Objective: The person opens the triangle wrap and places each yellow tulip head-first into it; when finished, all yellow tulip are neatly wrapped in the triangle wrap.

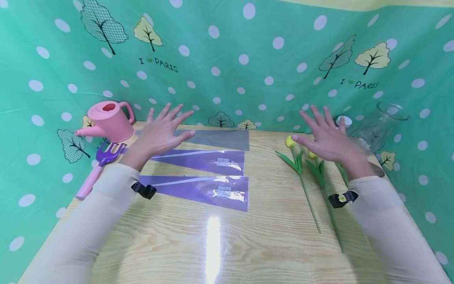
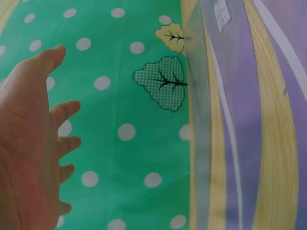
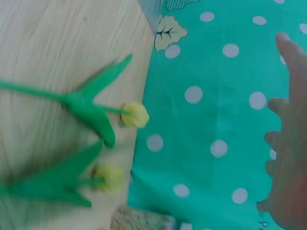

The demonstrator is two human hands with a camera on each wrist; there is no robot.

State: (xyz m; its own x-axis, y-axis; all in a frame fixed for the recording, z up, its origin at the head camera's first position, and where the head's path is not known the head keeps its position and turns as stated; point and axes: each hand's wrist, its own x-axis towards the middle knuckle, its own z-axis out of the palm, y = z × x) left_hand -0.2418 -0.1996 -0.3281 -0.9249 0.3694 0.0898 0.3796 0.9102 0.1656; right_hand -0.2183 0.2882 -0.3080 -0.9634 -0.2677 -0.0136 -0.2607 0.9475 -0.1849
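My left hand [image 1: 159, 133] hovers with spread fingers above the left ends of the wrapping sleeves, holding nothing. Under and beside it lie a grey sleeve [image 1: 220, 138] and two clear-and-purple sleeves [image 1: 202, 159], each with a small label. My right hand [image 1: 324, 138] is also raised, fingers spread and nothing in it, over the yellow artificial tulips. One tulip [image 1: 300, 173] shows whole; a second tulip [image 3: 108, 178] has its bloom partly behind my thumb in the head view. More green leaves [image 1: 341, 173] are half hidden by my right wrist.
A pink watering can [image 1: 110, 124] stands at the back left, with a purple hand fork [image 1: 103, 159] in front of it. At the back right are a clear glass vase [image 1: 376, 128] and a white round item [image 1: 343, 121]. Green dotted cloth [image 1: 241, 79] borders the wooden table [image 1: 170, 236].
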